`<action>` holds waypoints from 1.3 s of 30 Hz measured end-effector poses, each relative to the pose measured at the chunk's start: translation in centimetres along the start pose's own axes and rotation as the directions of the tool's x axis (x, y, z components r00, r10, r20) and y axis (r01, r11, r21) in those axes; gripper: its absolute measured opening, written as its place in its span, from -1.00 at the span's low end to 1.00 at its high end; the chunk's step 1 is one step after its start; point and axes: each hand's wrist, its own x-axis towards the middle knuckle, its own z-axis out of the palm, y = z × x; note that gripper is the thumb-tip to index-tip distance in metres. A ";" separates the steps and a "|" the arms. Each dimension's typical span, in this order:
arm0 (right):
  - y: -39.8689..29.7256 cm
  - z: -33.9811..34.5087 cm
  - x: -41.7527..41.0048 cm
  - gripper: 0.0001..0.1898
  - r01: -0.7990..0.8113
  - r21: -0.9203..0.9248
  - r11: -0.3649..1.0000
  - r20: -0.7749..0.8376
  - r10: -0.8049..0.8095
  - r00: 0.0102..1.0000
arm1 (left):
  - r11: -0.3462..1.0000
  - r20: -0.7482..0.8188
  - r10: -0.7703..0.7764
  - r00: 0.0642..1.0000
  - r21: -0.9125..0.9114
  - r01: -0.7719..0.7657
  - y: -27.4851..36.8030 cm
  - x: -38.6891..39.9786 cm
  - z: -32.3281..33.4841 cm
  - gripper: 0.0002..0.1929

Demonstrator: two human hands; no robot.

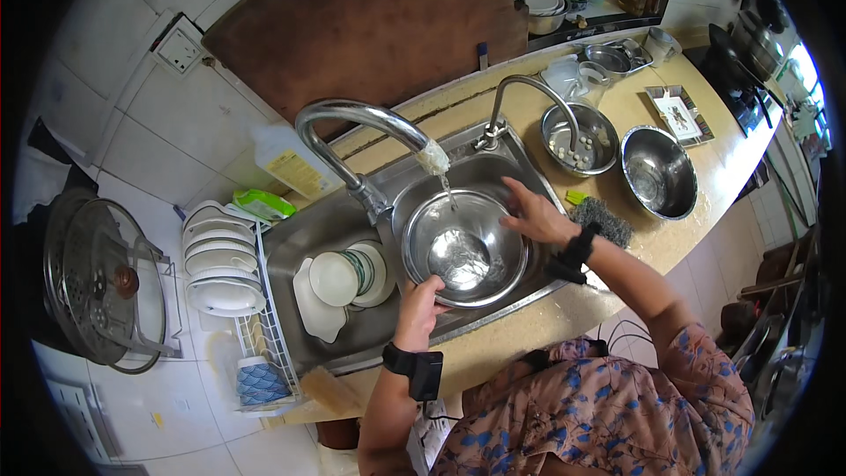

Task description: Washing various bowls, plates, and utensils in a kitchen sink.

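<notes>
A shiny stainless steel bowl (429, 225) is at the right basin of the double sink, under the large curved faucet (360, 109). Water runs from the faucet's wrapped spout into it, and water glints at the bottom. My left hand (421, 307) grips the bowl's near rim, thumb on top. Over the bowl's right side, my right hand (538, 215) has its fingers apart and holds nothing; whether a fingertip touches the rim I cannot tell. In the left basin (284, 244) lie several white dishes, among them a small round bowl (330, 279).
Right of the sink are a steel bowl with small pale pieces (562, 145), another steel bowl (651, 172) and a steel wool scrubber (601, 219). A thin curved tap (535, 84) arches behind. At left stand a dish rack (274, 337) with plates and a glass lid (125, 317).
</notes>
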 end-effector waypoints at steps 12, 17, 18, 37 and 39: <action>1.2 2.0 6.5 -0.68 0.196 -0.305 0.932 0.195 -0.140 0.971 | 0.983 -0.029 0.059 0.998 0.175 -0.053 2.4 0.1 1.8 -0.57; 1.9 1.2 5.3 -0.62 0.014 -0.109 0.994 0.223 0.011 0.975 | 0.953 -0.020 0.256 0.967 0.176 -0.248 1.5 3.1 0.1 -0.58; 3.0 1.6 4.4 -0.56 0.115 -0.137 0.984 -0.004 -0.117 0.993 | 0.918 -0.025 0.348 0.937 0.210 -0.336 1.5 3.8 0.5 -0.57; -1.3 3.0 1.6 -0.76 0.236 0.231 0.944 -0.134 -0.210 0.969 | -0.104 0.414 0.769 0.488 0.833 -0.543 2.8 7.7 9.6 -0.52; -1.2 2.2 0.9 -0.73 0.243 0.281 0.928 -0.141 -0.211 0.967 | -0.045 0.408 0.779 0.476 0.794 -0.606 3.5 9.3 9.0 -0.52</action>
